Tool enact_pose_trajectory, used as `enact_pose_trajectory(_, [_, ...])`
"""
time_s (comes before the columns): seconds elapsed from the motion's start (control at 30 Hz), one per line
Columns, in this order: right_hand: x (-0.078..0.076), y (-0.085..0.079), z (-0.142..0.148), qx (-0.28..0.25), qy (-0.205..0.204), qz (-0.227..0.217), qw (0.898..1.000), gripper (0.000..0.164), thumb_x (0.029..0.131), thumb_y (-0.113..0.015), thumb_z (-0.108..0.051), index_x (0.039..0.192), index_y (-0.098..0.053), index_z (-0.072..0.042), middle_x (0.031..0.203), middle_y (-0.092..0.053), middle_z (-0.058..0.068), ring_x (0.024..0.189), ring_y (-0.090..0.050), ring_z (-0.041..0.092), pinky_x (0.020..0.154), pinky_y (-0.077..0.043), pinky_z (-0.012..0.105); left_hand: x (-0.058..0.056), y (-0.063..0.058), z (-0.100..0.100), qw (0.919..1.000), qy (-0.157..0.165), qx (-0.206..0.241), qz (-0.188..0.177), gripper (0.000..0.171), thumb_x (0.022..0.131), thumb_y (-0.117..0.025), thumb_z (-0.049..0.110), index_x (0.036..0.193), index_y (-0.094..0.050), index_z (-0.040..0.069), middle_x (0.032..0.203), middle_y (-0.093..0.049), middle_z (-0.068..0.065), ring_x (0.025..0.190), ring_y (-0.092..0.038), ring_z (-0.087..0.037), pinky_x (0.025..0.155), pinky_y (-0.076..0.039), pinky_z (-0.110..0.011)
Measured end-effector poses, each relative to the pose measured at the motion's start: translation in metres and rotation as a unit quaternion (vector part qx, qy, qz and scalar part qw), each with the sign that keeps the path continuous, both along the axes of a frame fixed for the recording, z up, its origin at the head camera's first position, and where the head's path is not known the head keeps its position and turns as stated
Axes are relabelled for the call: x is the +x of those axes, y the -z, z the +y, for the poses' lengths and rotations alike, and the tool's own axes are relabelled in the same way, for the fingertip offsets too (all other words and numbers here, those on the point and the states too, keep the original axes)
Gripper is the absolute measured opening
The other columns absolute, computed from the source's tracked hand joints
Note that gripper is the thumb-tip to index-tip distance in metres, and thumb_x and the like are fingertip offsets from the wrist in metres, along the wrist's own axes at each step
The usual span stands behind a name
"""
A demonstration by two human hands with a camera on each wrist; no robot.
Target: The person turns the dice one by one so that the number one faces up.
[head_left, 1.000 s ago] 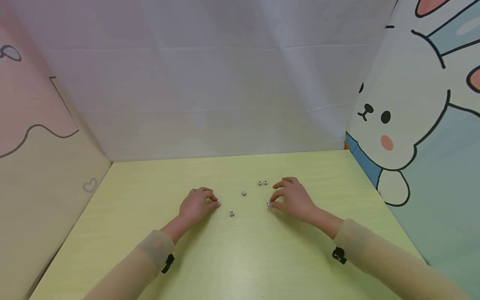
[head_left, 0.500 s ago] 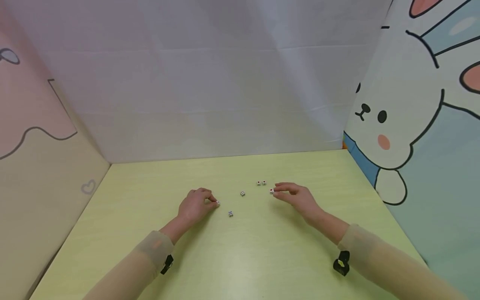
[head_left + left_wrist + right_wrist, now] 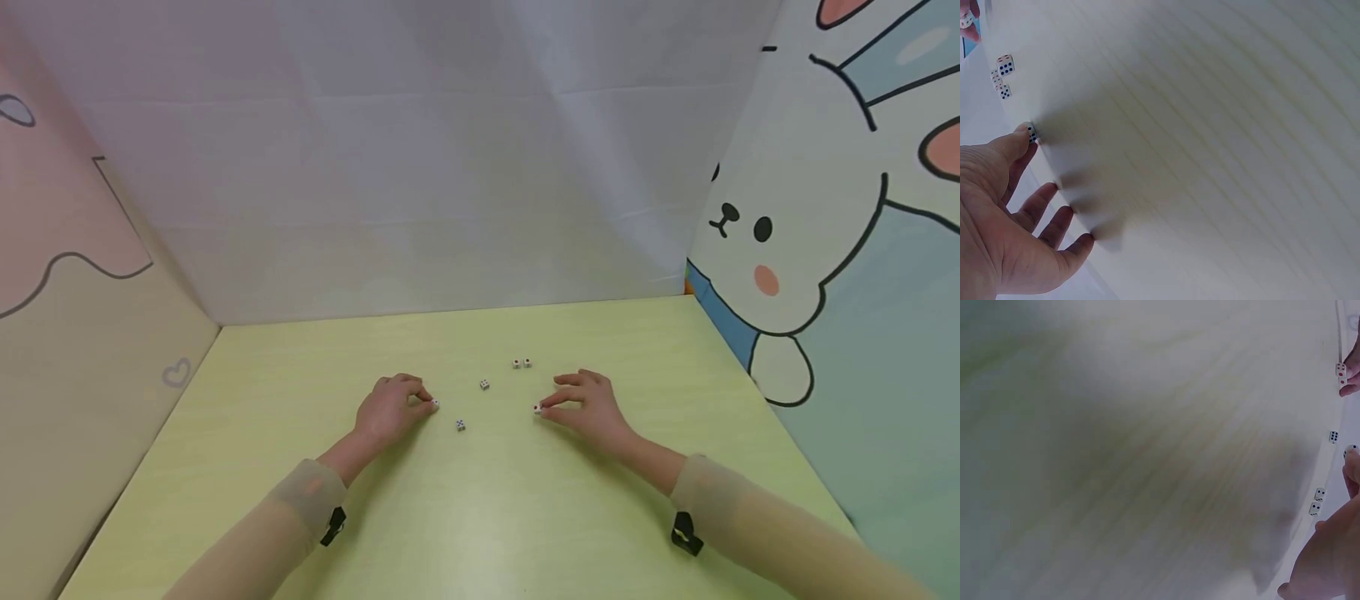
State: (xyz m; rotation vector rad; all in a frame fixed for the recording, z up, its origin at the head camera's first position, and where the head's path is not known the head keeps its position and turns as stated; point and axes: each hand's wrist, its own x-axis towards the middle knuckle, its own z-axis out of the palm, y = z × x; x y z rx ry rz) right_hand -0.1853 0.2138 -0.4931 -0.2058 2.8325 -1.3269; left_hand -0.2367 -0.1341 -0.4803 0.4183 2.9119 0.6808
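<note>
My left hand (image 3: 392, 410) pinches a small white die (image 3: 1032, 132) between thumb and forefinger, at the table surface. In the left wrist view, its other fingers are spread above the table. On the other side, my right hand (image 3: 592, 410) holds another die (image 3: 537, 409) between thumb and fingertips; the die is partly covered in the right wrist view (image 3: 1352, 450). Between the hands lie a die (image 3: 461, 425), nearer me, and a die (image 3: 484, 384) farther back. Two dice with a red spot on top, a left one (image 3: 516, 364) and a right one (image 3: 527, 362), sit side by side beyond them.
The pale yellow-green table (image 3: 450, 517) ends at a white cloth backdrop (image 3: 450, 208). A cartoon rabbit panel (image 3: 810, 250) stands on the right, and a pink and cream panel (image 3: 90, 350) on the left. Black wrist straps show at both cuffs.
My right hand first moved its die slightly away from me, then back nearer, and the die's visible face changed. The left hand and the loose dice stayed in place.
</note>
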Motion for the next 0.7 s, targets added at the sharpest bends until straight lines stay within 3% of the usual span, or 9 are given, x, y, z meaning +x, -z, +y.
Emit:
enact_pose_trajectory(0.23, [0.0024, 0.0026, -0.0053, 0.056, -0.01, 0.016, 0.998, 0.008, 0.085, -0.086, -0.027, 0.093, -0.084, -0.026, 0.138, -0.061, 0.013, 0.146, -0.022, 0.044, 0.117, -0.021, 0.061, -0.0005, 0.0011, -0.0004, 1.0, 0.0, -0.002, -0.003, 0.01, 0.095, -0.075, 0.033, 0.095, -0.078, 0.024, 0.139, -0.061, -0.01, 0.127, -0.052, -0.041, 0.093, -0.051, -0.053])
enact_pose_trajectory(0.7, [0.0016, 0.0066, -0.0061, 0.07, -0.013, 0.02, 0.997, 0.007, 0.084, -0.086, -0.026, 0.09, -0.083, -0.025, 0.139, -0.059, 0.015, 0.146, -0.022, 0.046, 0.116, -0.02, 0.063, -0.0009, 0.001, -0.0006, 1.0, -0.001, 0.0, -0.001, 0.01, 0.095, -0.076, 0.034, 0.094, -0.078, 0.024, 0.138, -0.062, -0.01, 0.126, -0.053, -0.04, 0.093, -0.051, -0.052])
